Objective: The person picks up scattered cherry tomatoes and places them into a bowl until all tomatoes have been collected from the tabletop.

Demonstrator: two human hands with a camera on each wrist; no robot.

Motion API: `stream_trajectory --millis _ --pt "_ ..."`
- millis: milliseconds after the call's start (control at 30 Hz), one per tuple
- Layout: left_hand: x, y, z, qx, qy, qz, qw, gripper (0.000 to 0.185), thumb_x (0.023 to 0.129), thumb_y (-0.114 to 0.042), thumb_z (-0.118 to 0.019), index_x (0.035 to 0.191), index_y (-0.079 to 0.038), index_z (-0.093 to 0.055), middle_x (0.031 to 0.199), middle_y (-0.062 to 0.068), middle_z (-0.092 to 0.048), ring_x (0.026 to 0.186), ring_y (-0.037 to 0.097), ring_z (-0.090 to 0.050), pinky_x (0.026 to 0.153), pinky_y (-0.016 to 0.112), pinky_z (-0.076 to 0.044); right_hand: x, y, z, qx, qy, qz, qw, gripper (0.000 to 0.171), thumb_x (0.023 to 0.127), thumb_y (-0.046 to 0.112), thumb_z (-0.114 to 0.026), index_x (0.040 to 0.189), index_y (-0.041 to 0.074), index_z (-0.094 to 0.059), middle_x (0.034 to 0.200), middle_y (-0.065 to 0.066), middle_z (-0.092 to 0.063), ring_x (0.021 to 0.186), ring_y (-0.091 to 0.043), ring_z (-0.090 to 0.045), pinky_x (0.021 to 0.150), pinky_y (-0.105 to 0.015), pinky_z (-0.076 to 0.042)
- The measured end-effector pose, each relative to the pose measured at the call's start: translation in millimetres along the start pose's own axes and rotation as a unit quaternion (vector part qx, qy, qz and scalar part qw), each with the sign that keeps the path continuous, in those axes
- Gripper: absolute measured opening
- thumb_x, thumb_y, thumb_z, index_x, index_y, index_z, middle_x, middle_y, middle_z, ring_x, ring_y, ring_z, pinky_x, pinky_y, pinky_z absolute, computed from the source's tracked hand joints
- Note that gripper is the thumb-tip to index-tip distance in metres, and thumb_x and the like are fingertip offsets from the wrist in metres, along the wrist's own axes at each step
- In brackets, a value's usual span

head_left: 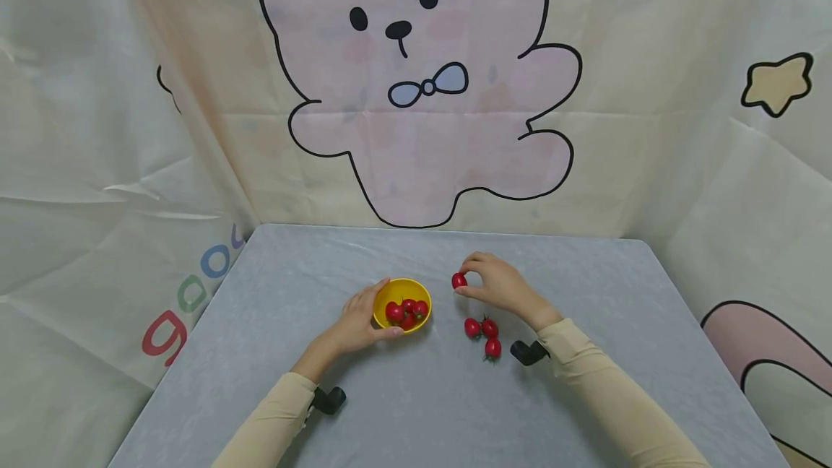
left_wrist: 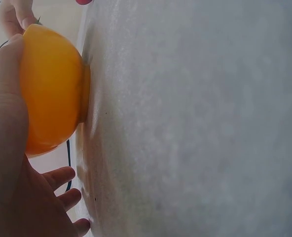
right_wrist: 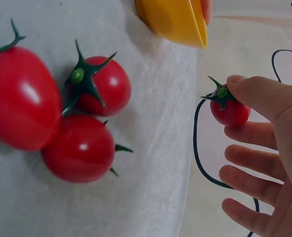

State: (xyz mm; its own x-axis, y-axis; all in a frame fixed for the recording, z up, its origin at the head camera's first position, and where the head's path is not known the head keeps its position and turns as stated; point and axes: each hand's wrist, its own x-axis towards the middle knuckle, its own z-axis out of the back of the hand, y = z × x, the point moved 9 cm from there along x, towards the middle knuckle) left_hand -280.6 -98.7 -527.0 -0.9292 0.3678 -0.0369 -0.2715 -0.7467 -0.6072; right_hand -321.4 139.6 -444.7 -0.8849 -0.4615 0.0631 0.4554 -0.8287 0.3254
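Observation:
My left hand [head_left: 354,325] holds the side of a yellow bowl [head_left: 404,285], its thumb at the near rim and fingers at the far left rim. Several red cherry tomatoes [head_left: 393,313] lie inside the bowl. In the left wrist view the orange-lit bowl wall [left_wrist: 52,91] shows, with its foot on the table. To the right of the bowl, my right hand [head_left: 499,284] pinches one cherry tomato [right_wrist: 230,111] between thumb and index finger, above the table; its green stem cap faces the wrist camera. The other right fingers are spread apart.
Three loose cherry tomatoes [head_left: 490,327] sit clustered on the grey-covered table [head_left: 429,410], right of the bowl and near the right wrist. Behind the table hangs a cloth backdrop [head_left: 611,165] with a cartoon bear. Black wrist camera mounts [head_left: 330,401] stick out from both sleeves.

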Motion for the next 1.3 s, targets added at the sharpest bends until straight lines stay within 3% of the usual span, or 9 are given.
stream_trajectory --millis 700,1300 --pt "0.7 1.3 -0.2 -0.002 -0.001 0.012 0.9999 0.106 0.077 -0.065 -0.072 0.159 -0.024 -0.018 0.163 0.008 -0.030 0.148 0.037 -0.027 0.121 0.064 -0.017 19.0 35.2 -2.6 0.011 0.010 0.043 0.999 0.042 0.086 0.049 -0.072 0.114 0.018 -0.072 0.124 -0.002 -0.065 0.115 -0.022 -0.060 0.100 -0.041 -0.054" --pt "2.3 4.0 -1.8 -0.002 0.005 0.010 0.9999 0.106 0.077 -0.067 -0.071 0.159 -0.026 -0.016 0.163 0.007 -0.031 0.148 0.036 -0.028 0.120 0.065 -0.017 34.6 59.3 -7.9 0.012 0.003 0.076 0.997 0.035 0.085 0.043 -0.076 0.109 0.019 -0.073 0.121 -0.003 -0.067 0.112 -0.022 -0.061 0.100 -0.043 -0.053"
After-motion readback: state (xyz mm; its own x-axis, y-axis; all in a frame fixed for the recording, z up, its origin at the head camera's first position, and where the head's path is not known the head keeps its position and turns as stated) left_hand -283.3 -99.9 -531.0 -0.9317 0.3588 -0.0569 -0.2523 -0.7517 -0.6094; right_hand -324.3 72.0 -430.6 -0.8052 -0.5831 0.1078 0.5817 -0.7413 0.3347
